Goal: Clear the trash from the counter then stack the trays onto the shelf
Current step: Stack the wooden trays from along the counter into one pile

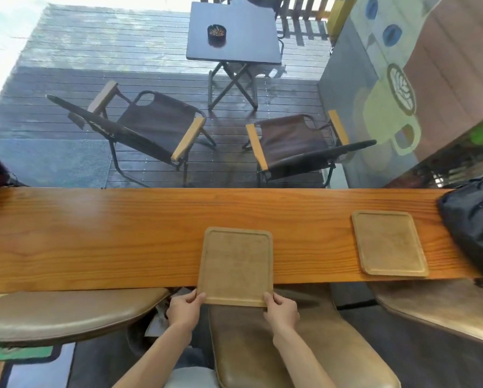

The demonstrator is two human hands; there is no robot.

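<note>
A tan wooden tray [236,264] lies on the long wooden counter [94,239], its near edge overhanging the counter's front. My left hand [184,308] grips the tray's near left corner. My right hand [281,309] grips its near right corner. A second, similar tray [388,242] lies flat on the counter further right, untouched. Both trays have nothing on them. No trash or shelf shows in the head view.
A dark backpack [475,225] sits on the counter's right end, close to the second tray. Padded brown stools [276,348] stand below the counter. Beyond a window lie a deck with two folding chairs [150,127] and a small table [231,32].
</note>
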